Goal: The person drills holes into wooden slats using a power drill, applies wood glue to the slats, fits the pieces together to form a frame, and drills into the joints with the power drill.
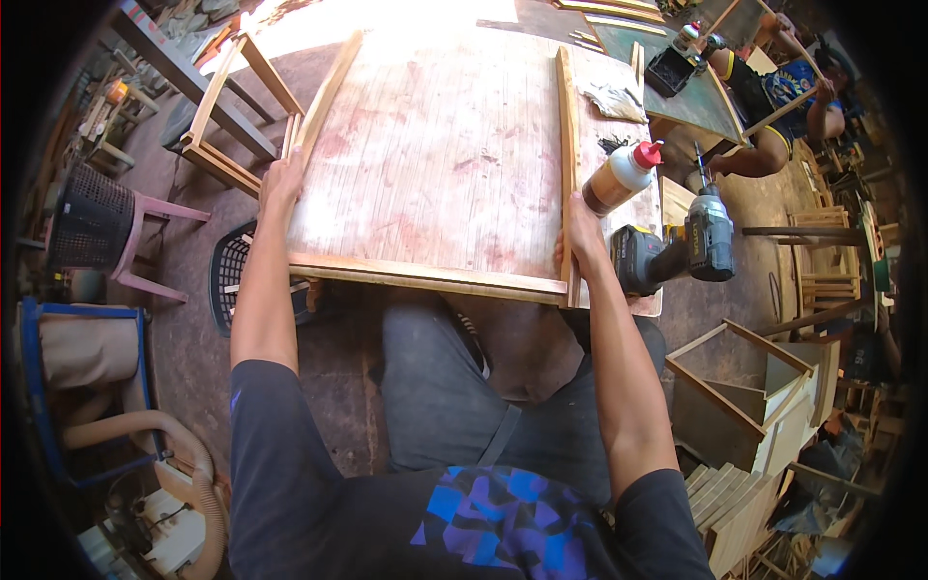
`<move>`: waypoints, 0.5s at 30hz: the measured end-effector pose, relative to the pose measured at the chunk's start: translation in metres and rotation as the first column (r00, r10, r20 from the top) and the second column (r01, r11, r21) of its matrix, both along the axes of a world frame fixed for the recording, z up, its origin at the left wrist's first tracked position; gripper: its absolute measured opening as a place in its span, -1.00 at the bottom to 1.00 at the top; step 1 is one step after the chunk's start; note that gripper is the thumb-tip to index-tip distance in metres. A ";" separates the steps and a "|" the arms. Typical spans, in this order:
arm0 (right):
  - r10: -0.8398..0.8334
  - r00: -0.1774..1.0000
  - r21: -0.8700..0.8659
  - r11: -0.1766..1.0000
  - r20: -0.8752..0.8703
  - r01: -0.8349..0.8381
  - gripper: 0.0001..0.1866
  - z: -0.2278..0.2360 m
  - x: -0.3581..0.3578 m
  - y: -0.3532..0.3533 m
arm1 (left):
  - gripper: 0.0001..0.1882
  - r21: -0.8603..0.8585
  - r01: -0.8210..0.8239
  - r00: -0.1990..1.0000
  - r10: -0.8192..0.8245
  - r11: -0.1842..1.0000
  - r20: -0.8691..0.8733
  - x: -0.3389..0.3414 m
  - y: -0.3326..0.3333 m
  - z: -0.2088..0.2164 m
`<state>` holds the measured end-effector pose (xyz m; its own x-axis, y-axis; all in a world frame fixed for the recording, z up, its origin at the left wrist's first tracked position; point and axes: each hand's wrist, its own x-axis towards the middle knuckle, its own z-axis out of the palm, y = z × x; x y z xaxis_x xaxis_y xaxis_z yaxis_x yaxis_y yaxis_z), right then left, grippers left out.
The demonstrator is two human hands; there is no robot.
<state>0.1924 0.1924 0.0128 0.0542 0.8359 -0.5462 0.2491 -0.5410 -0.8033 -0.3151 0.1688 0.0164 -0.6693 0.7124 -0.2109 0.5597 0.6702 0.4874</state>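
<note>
A three-sided frame of wooden strips lies on the pale, stained work table (435, 155). My left hand (280, 186) is closed around the near part of its left strip (329, 92). My right hand (582, 232) grips the right strip (568, 116) close to the near corner, fingers partly hidden behind the wood. The near strip (425, 275) runs along the table's front edge between the two. Just right of my right hand are a glue bottle (619, 180) with a red cap and a cordless drill (691, 242) with its bit pointing away from me.
A pale cloth (617, 101) lies at the table's far right. Another wooden frame (227, 116) stands left of the table, above a dark plastic basket (224, 280). A pink stool (145, 242) is farther left. At far right a person (793, 92) handles wooden pieces beside a green table (677, 106).
</note>
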 end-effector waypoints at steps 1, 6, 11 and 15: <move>-0.028 0.999 -0.001 1.000 0.040 0.028 -0.32 -0.001 0.002 0.002 | -0.20 -0.027 0.021 1.000 -0.020 0.999 0.020 0.003 0.004 0.002; 0.075 0.887 0.273 0.937 0.455 -0.220 -0.29 -0.003 0.011 0.011 | -0.25 0.073 0.143 0.982 -0.132 0.987 -0.137 -0.023 0.020 -0.018; 0.041 0.842 0.382 0.879 0.538 -0.287 -0.36 0.008 0.017 -0.020 | -0.34 0.247 0.196 0.951 -0.246 0.949 0.189 -0.069 0.026 -0.033; -0.055 0.841 0.448 0.864 0.538 -0.230 -0.37 0.007 0.022 -0.019 | -0.35 0.181 0.173 0.971 -0.198 0.968 0.136 -0.056 0.021 -0.037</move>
